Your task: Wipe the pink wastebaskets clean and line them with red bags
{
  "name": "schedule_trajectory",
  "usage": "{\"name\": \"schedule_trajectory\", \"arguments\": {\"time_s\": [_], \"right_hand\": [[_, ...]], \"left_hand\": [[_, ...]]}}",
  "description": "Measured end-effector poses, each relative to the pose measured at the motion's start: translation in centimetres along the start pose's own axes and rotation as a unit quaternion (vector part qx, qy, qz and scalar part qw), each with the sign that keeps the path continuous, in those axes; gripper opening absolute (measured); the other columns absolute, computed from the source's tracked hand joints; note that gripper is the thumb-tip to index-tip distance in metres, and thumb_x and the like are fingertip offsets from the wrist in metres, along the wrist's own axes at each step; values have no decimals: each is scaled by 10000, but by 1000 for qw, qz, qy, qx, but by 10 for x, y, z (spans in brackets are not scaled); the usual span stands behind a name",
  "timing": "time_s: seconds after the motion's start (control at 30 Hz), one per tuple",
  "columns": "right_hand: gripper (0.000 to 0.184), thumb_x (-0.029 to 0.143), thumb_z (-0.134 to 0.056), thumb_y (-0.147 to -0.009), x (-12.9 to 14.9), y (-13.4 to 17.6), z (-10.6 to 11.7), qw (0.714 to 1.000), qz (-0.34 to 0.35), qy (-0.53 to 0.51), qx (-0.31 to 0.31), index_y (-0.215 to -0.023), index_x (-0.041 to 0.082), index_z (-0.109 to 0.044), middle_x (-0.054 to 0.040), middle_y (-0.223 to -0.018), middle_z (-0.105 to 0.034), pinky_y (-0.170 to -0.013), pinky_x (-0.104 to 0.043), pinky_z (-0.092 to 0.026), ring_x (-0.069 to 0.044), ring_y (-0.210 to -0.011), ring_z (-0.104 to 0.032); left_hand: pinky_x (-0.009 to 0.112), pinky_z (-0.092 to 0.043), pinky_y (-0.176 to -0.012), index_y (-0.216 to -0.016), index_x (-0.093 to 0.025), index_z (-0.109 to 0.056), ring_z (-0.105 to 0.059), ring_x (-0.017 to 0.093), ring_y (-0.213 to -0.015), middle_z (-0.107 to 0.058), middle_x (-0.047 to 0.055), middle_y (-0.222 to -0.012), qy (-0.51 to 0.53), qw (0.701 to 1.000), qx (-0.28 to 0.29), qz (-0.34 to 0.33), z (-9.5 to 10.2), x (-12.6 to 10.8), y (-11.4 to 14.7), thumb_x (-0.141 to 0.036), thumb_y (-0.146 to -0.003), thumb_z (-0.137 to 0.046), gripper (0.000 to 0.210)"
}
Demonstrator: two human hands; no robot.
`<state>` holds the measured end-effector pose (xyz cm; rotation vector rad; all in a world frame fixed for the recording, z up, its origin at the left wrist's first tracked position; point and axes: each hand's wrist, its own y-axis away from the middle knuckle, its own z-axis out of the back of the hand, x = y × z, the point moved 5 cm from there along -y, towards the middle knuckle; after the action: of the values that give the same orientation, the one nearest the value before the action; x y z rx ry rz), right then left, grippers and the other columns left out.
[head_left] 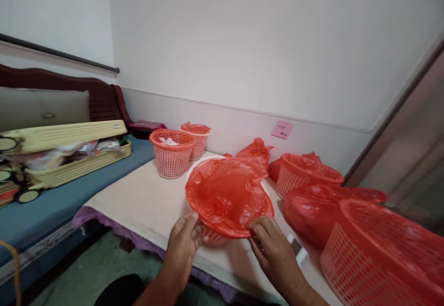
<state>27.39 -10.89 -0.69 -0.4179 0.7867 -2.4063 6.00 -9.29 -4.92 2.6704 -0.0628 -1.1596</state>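
A red plastic bag (225, 190) lines a perforated basket (214, 238) in front of me, its edge folded over most of the rim. Part of the pale rim shows at the back left. My left hand (187, 234) pinches the bag's edge at the near left of the rim. At the near right, my right hand (268, 236) grips the same edge between thumb and fingers. The lower part of the basket is mostly hidden beneath the bag and my hands.
Lined baskets (172, 160) stand at the back left, one holding something white. Larger red-lined baskets (367, 255) and a bulging red bag (312, 211) crowd the right. An open yellow suitcase (79, 169) lies on the bed (69, 204). A pink note (282, 130) is on the wall.
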Motion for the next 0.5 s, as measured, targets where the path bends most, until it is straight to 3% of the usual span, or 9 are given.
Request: {"name": "schedule_trajectory", "arguments": {"time_s": [0.1, 0.27, 0.37, 0.5], "right_hand": [[205, 82, -463, -892, 6, 4, 3, 1000, 7, -8, 5, -1045, 213, -505, -82, -997, -547, -808, -411, -470, -236, -947, -505], [264, 31, -418, -834, 13, 9, 12, 995, -16, -91, 25, -995, 220, -507, -72, -989, -545, -838, -417, -456, -238, -968, -502], [260, 56, -402, -834, 7, 9, 19, 985, -74, -153, -13, -985, 234, -517, -53, -972, -558, -832, -388, -461, -219, -960, -525], [167, 206, -437, -892, -19, 6, 25, 965, -202, -142, -90, -1016, 225, -548, -56, -941, -554, -737, -360, -483, -202, -842, -557]], "left_hand": [[204, -515, -522, -894, -193, -557, -654, 113, -656, -677, -2, -785, -45, 999, 16, 2, 3, -8, -2, -419, -744, -725, 319], [192, -499, -491, -929, -169, -591, -609, 90, -586, -662, -17, -708, -110, 992, 60, 19, 13, -6, 5, -351, -683, -779, 359], [217, -521, -508, -975, -175, -600, -611, 101, -603, -679, -11, -742, -114, 991, 59, 27, 18, -1, 15, -390, -652, -801, 436], [274, -558, -545, -989, -183, -606, -644, 142, -634, -713, 16, -797, -115, 992, 36, 50, 23, 7, 28, -397, -568, -850, 532]]}}
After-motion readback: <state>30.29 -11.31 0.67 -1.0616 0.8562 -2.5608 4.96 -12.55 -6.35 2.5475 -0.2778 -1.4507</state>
